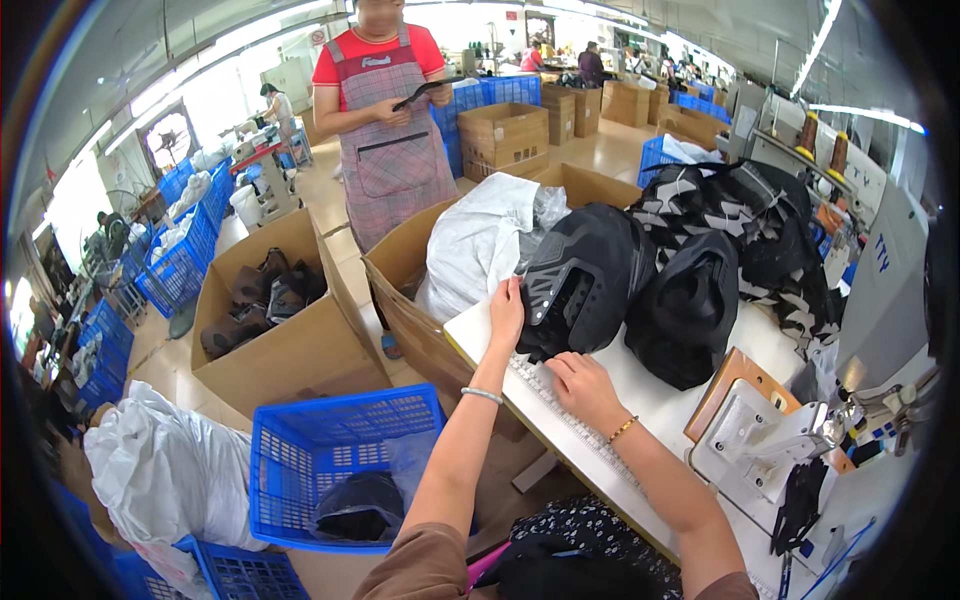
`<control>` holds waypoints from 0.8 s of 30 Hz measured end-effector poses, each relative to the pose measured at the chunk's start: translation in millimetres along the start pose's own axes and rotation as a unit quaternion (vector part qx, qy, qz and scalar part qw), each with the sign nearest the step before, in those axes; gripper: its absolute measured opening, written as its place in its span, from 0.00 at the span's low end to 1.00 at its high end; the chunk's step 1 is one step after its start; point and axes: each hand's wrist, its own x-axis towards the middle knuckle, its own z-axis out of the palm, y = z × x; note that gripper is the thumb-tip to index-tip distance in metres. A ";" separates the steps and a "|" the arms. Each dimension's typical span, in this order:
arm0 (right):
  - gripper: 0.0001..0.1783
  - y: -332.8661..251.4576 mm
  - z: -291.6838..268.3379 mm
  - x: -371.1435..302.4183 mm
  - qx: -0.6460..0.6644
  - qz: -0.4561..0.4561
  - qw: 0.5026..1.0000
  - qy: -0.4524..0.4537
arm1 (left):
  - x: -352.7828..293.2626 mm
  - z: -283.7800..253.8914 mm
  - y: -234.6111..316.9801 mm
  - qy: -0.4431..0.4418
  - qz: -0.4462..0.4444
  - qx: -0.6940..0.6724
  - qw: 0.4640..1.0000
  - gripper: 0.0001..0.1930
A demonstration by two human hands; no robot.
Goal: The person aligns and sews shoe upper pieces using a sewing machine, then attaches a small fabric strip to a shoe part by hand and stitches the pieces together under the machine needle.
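A rounded black fabric piece (pixel 580 275) with a raised grey pattern stands on the white table; its exact kind is unclear. My left hand (pixel 507 312) pinches its left edge, fingers pointing up. Just below its lower edge is my right hand (pixel 588 388), fingers curled in, fingertips partly hidden over the table's edge ruler (pixel 570 425). To the right sits a second, similar black piece (pixel 690 310) with a hollow side. Behind it lies a heap of black fabric pieces with pale, jagged patches (pixel 715 210).
A sewing machine (pixel 770 435) occupies the table's right side. Left of the table stand a blue basket (pixel 420 400), a carton of brown pieces (pixel 290 360) and a carton with a white sack (pixel 478 240). Beyond them a person in an apron (pixel 390 160) holds a black curved strip (pixel 420 94).
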 end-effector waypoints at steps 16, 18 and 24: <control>0.07 0.5 1.8 1.3 0.085 0.044 0.995 -0.008 | -2.0 -4.2 14.3 -0.046 0.026 -0.037 0.998 0.24; 0.06 2.3 -2.1 0.6 0.096 0.053 0.994 0.015 | -2.8 -0.5 14.9 -0.026 0.027 -0.039 0.999 0.25; 0.05 -0.5 -5.1 -2.9 0.162 0.058 0.984 0.036 | -1.8 -16.1 3.0 0.076 0.017 -0.043 0.996 0.25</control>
